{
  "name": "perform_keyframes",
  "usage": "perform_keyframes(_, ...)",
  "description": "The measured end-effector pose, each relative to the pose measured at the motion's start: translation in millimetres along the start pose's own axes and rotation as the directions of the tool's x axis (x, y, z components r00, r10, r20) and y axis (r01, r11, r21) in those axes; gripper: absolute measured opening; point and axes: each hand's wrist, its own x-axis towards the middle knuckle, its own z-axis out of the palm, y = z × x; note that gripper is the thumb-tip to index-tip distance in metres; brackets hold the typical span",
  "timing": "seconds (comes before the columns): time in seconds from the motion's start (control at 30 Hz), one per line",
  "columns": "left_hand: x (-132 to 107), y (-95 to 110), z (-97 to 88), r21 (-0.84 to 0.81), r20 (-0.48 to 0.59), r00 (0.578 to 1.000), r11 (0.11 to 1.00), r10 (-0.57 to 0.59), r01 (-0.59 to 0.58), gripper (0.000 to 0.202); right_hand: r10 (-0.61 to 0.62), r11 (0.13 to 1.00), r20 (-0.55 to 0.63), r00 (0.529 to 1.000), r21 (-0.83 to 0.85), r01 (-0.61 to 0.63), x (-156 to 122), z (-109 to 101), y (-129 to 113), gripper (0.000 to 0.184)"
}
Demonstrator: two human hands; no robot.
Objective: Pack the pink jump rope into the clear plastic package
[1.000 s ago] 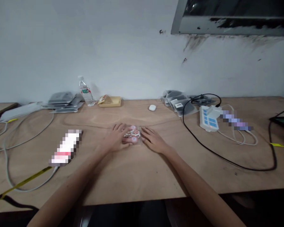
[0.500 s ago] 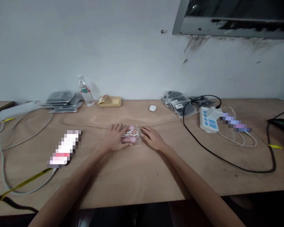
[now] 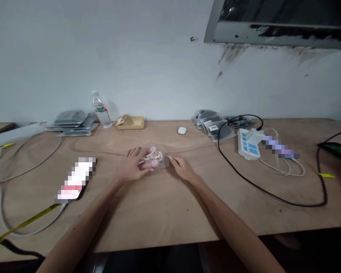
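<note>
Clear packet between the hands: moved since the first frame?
Yes: the clear packet has shifted slightly left and toward the wall, judged against the small white object farther back.

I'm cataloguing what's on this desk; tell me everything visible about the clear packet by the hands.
The packet looks like thin, see-through plastic, roughly rectangular. Inside are jumbled small white and pinkish pieces, plus two round pale marks on pink parts; any print is too small to read. It lies on the wooden tabletop, between the arms. The left hand overlaps its left end; the right hand is at its right edge, its grip unclear.
</note>
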Motion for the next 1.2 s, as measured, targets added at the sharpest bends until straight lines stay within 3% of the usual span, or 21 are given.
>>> perform_keyframes(0.1,1.1,1.7,6.0,0.018,0.054,0.998,1.000,0.020,-0.021,0.078,-0.025,0.999,0.018,1.000,0.049,0.025,-2.9,2.0,-6.2,0.052)
perform_keyframes(0.3,0.2,7.5,11.9,0.053,0.090,0.996,0.998,0.018,-0.023,0.079,-0.159,0.979,0.198,0.967,-0.098,0.181,-12.7,-0.7,-12.1,0.060)
perform_keyframes(0.5,-3.3,9.7,5.9,-0.042,0.015,0.993,0.993,0.115,-0.114,0.061,-0.092,0.941,0.259,0.961,-0.293,0.169,-18.9,4.0,-12.1,0.079)
perform_keyframes(0.63,-5.4,5.9,1.2,-0.089,0.091,0.981,0.983,0.169,-0.161,0.060,-0.029,0.880,0.259,0.965,-0.451,0.147,-18.8,9.0,-13.0,0.084)
perform_keyframes(0.87,-11.6,3.5,2.7,-0.029,0.247,0.961,0.992,0.126,-0.123,0.068,0.037,0.890,0.304,0.952,-0.443,0.107,-17.7,7.8,-12.9,0.086)
perform_keyframes(1.1,-13.8,5.2,9.8,0.001,0.185,0.975,0.992,0.122,-0.124,0.066,0.027,0.907,0.289,0.957,-0.409,0.098,-16.2,3.7,-15.5,0.082)
perform_keyframes(1.2,-14.2,7.3,12.8,0.048,0.120,0.991,0.997,0.053,-0.059,0.068,0.002,0.906,0.259,0.966,-0.409,0.108,-14.4,2.8,-16.9,0.077)
